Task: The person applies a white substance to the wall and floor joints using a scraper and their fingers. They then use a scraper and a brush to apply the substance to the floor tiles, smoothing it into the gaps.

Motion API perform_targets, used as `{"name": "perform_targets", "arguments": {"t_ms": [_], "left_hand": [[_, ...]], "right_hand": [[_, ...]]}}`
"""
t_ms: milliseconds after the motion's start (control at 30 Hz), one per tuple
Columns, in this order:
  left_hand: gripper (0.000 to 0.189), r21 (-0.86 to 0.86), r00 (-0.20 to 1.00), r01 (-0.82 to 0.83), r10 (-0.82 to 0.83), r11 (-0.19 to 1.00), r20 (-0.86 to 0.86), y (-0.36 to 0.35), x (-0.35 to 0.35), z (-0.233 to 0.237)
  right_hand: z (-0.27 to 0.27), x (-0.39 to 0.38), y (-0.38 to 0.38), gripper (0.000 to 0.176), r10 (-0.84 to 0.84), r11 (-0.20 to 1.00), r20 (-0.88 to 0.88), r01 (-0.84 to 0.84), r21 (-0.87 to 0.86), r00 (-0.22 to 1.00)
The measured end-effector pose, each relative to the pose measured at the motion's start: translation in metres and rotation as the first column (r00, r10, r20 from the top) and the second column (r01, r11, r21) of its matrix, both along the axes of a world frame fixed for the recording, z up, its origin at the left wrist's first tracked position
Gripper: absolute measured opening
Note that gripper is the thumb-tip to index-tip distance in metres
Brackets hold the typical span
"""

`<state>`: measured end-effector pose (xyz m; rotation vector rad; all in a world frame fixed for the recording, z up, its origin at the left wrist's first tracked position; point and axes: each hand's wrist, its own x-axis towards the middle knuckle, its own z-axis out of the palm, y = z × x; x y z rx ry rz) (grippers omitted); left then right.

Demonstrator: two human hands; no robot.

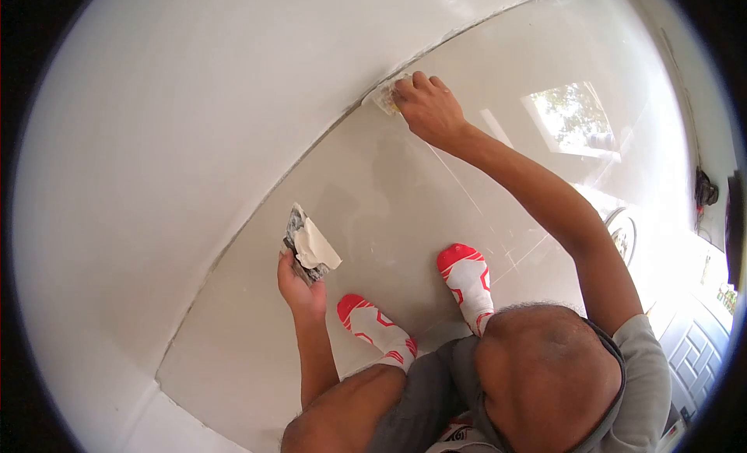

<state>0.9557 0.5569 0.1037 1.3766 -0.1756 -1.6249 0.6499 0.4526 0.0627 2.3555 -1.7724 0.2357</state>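
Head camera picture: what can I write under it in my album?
Left hand holds a flat tool with creamy paste; right hand holds something pale where floor meets wall.

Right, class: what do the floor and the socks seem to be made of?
The floor looks like polished tile, perhaps ceramic: glossy reflections, thin straight joint lines. The socks look like matte, stretchy knit, given their snug fit; fibre unclear.

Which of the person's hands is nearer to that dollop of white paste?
Left. The left hand grips the blade carrying the white paste; the right hand is farther off, where the wall meets the floor.
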Motion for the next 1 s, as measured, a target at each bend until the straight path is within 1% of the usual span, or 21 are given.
{"name": "perform_targets", "arguments": {"t_ms": [33, 67, 133, 200, 233, 300, 367, 433, 467, 533, 600, 667, 700, 733, 767, 800, 833, 867, 900, 933, 1000], "left_hand": [[0.032, -0.002, 1.0, 0.0, 0.0, 1.0, -0.006, 0.0, -0.002, 0.001], [0.032, 0.003, 1.0, 0.0, 0.0, 1.0, -0.009, 0.001, -0.004, 0.003], [0.032, -0.008, 0.999, 0.035, -0.035, 0.999, -0.023, -0.001, -0.01, 0.006], [0.033, 0.01, 0.999, 0.038, -0.038, 0.999, -0.023, -0.001, -0.013, 0.005], [0.033, 0.029, 0.999, 0.032, -0.032, 0.999, -0.02, -0.003, -0.013, 0.004], [0.033, -0.043, 0.996, 0.087, -0.087, 0.995, -0.009, -0.003, -0.013, 0.006], [0.033, -0.131, 0.99, 0.14, -0.142, 0.981, -0.001, -0.009, -0.016, 0.008], [0.033, -0.122, 0.991, 0.131, -0.133, 0.984, -0.012, -0.007, -0.019, 0.017], [0.032, -0.119, 0.993, 0.114, -0.116, 0.986, -0.006, -0.008, -0.022, 0.022], [0.032, -0.136, 0.989, 0.145, -0.147, 0.98, -0.002, -0.007, -0.02, 0.026], [0.032, -0.142, 0.984, 0.175, -0.176, 0.974, 0.001, -0.009, -0.021, 0.026], [0.033, -0.18, 0.969, 0.248, -0.246, 0.952, 0.031, -0.01, -0.02, 0.025], [0.033, -0.172, 0.968, 0.249, -0.247, 0.953, 0.035, -0.01, -0.022, 0.024], [0.034, -0.216, 0.969, 0.246, -0.242, 0.945, 0.045, -0.013, -0.028, 0.022], [0.035, -0.251, 0.969, 0.246, -0.237, 0.936, 0.065, -0.014, -0.034, 0.022], [0.037, -0.279, 0.968, 0.25, -0.232, 0.927, 0.095, -0.015, -0.036, 0.024], [0.037, -0.323, 0.973, 0.232, -0.214, 0.918, 0.088, -0.015, -0.041, 0.023], [0.036, -0.369, 0.976, 0.216, -0.199, 0.904, 0.083, -0.014, -0.046, 0.023], [0.036, -0.355, 0.973, 0.229, -0.201, 0.906, 0.116, -0.012, -0.049, 0.024], [0.035, -0.378, 0.976, 0.211, -0.174, 0.902, 0.129, -0.011, -0.054, 0.025], [0.034, -0.402, 0.976, 0.207, -0.159, 0.892, 0.15, -0.006, -0.061, 0.029]], "right_hand": [[-0.014, 0.0, 0.001, 0.009, -0.001, 1.0, -0.003, 0.001, 0.001, 1.0], [-0.028, 0.002, 0.004, 0.008, 0.032, 0.998, -0.027, -0.034, -0.052, 0.999], [-0.014, 0.006, 0.003, 0.006, 0.058, 0.992, -0.058, -0.064, -0.11, 0.997], [0.01, 0.012, 0.007, 0.005, 0.068, 0.971, -0.101, -0.042, 0.234, 0.993], [0.022, 0.011, 0.01, 0.005, 0.056, 0.975, -0.104, -0.032, 0.22, 0.993], [0.04, 0.009, 0.021, 0.006, 0.123, 0.934, -0.03, -0.105, 0.342, 0.992], [0.051, 0.007, 0.047, 0.012, 0.082, 0.955, 0.218, -0.139, 0.262, 0.972], [0.063, 0.006, 0.075, 0.021, 0.055, 0.957, 0.457, -0.177, 0.228, 0.888], [0.065, 0.007, 0.087, 0.023, 0.03, 0.951, 0.513, -0.183, 0.25, 0.858], [0.07, 0.007, 0.103, 0.025, -0.004, 0.944, 0.566, -0.184, 0.274, 0.825], [0.075, 0.005, 0.112, 0.031, -0.014, 0.935, 0.663, -0.225, 0.273, 0.748], [0.078, 0.0, 0.113, 0.03, -0.006, 0.941, 0.683, -0.226, 0.25, 0.731], [0.078, -0.002, 0.114, 0.028, 0.008, 0.947, 0.705, -0.232, 0.222, 0.709], [0.078, -0.004, 0.115, 0.028, 0.003, 0.945, 0.714, -0.236, 0.227, 0.701], [0.076, -0.006, 0.118, 0.023, -0.195, 0.936, 0.816, -0.145, 0.321, 0.544], [0.074, -0.005, 0.123, 0.018, -0.383, 0.898, 0.86, -0.08, 0.432, 0.337], [0.073, -0.007, 0.126, 0.012, -0.585, 0.786, 0.809, -0.202, 0.584, 0.061], [0.069, -0.009, 0.13, 0.013, -0.655, 0.737, 0.752, -0.278, 0.615, -0.074], [0.065, -0.007, 0.133, 0.015, -0.712, 0.693, 0.674, -0.354, 0.628, -0.196], [0.064, 0.003, 0.136, 0.015, -0.712, 0.693, 0.668, -0.368, 0.62, -0.216], [0.067, 0.021, 0.144, 0.02, -0.794, 0.604, 0.435, -0.472, 0.643, -0.423]]}}
